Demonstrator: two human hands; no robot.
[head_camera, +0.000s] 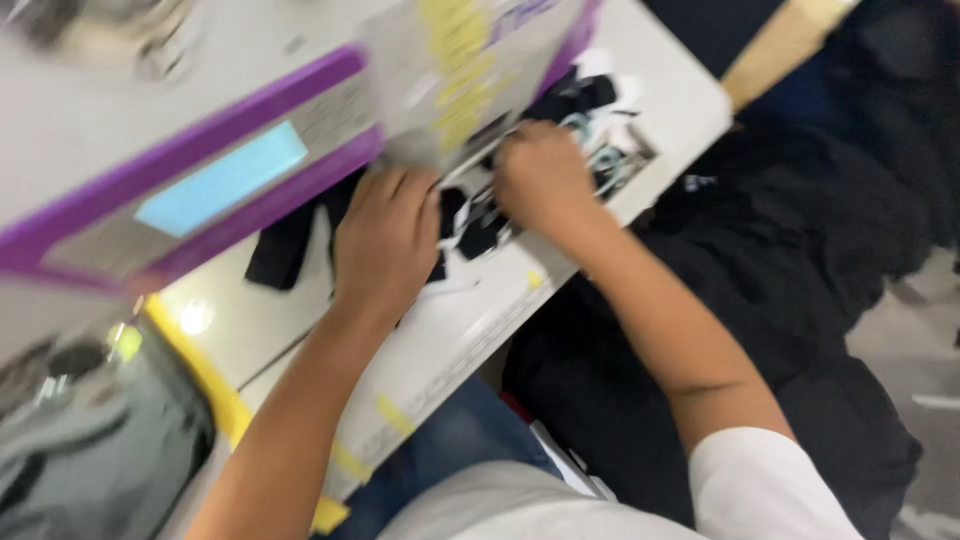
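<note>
Head view: left hand (385, 240) flat, open on black fabric (290, 245); right hand (540, 175) grip unclear, blurred.

A heap of dark cloth (800, 260) lies beside the white table (680, 100), grey floor (915, 340) beyond

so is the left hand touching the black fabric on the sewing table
Touching. The head view, though blurred, shows the left hand pressed flat on the black fabric, which sticks out from under its fingers on the white table.
</note>
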